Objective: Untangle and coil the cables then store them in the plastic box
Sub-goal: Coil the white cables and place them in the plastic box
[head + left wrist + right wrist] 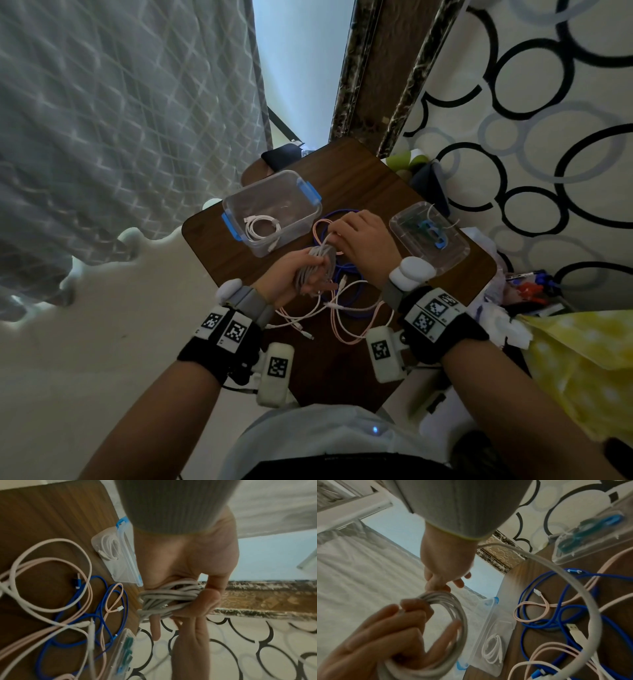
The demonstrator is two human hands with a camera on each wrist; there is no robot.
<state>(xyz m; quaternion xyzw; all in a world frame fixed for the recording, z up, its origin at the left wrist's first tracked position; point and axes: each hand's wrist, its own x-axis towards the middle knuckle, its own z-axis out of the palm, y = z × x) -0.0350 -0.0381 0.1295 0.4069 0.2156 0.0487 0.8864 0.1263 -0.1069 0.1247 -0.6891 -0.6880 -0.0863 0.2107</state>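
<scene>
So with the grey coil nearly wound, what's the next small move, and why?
Probably the right hand lays one more loop onto the grey coil gripped by the left hand: a loose length with its USB plug hangs free, and the plastic box holds one white cable.

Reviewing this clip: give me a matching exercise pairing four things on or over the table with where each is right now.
Things:
1. grey cable coil
2. white cable coil
3. blue cable
4. box lid

Places:
A. loose on the table, tangled with pink cable
B. inside the plastic box
C. gripped in the left hand
D. flat on the table, beyond the right hand

Pairs: 1-C, 2-B, 3-A, 4-D
</scene>
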